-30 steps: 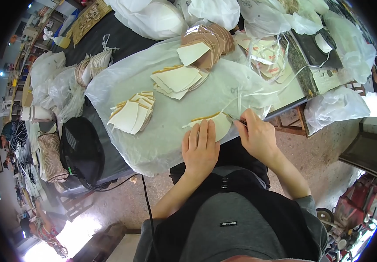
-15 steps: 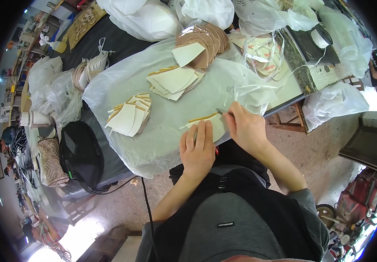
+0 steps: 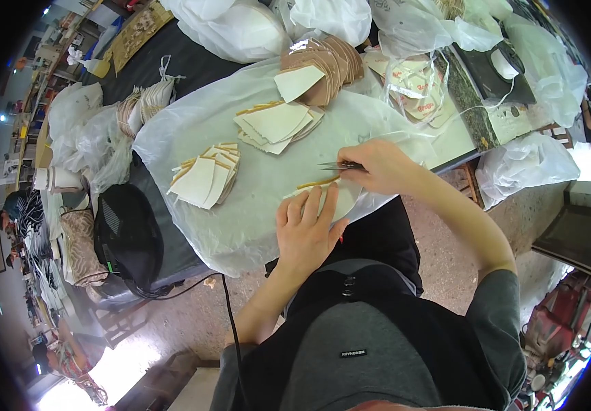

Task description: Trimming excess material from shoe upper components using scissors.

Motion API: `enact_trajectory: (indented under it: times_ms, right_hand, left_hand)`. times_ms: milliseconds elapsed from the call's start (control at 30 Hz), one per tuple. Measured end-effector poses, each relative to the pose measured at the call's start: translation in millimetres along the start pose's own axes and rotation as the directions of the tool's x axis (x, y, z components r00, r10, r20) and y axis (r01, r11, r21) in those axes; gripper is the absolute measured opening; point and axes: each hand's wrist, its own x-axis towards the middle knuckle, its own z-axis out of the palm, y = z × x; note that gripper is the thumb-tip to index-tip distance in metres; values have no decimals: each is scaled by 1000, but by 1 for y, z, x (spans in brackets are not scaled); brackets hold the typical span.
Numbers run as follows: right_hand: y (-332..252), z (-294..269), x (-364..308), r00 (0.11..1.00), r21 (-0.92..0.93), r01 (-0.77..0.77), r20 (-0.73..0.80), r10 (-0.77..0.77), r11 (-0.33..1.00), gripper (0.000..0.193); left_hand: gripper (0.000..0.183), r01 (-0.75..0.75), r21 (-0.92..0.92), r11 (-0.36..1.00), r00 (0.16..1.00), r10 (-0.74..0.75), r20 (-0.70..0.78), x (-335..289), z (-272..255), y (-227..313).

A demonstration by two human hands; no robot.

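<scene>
My left hand lies with its fingers stretched out, pressing on a white flat piece. A thin mustard-yellow strip runs along that piece's far edge. Closed around small pointed snips, my right hand hovers just beyond the strip's right end. Two thin dark tips point left, apart from the piece. Farther left is a fanned stack of white pieces with yellow edges. Another such stack lies beyond my hands, next to a pile of brown pieces.
Clear plastic sheeting covers the work surface. A black mesh-sided bag and tied bundles lie on the left. Stuffed plastic bags line the back. White pieces with red print lie at the back right.
My right hand has turned and shifted slightly away from me, and the snips now point left, lifted off the strip. My left fingers have spread a little on the piece.
</scene>
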Motion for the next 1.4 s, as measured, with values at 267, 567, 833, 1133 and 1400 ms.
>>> enact_trajectory:
  times_ms: [267, 567, 833, 1133, 1400]
  right_hand:
    - [9, -9, 9, 994, -118, 9, 105, 4, 993, 14]
    - [0, -8, 5, 999, -59, -29, 15, 30, 998, 18]
    - [-12, 9, -20, 969, -79, -213, -147, 200, 974, 22]
    - [-41, 8, -50, 843, 912, -320, 151, 516, 256, 40]
    - [-67, 25, -69, 925, 715, 10, -273, 266, 699, 10]
  left_hand:
    - [55, 1, 18, 1000, 1000, -2, 24, 3, -2, 0]
    - [55, -15, 33, 999, 1000, 14, 25, 6, -1, 0]
    - [54, 13, 37, 999, 997, -16, 77, 10, -7, 6]
    - [37, -101, 20, 995, 940, 101, -327, 14, -16, -6]
    - [38, -73, -496, 865, 927, -124, -353, 16, -69, -12]
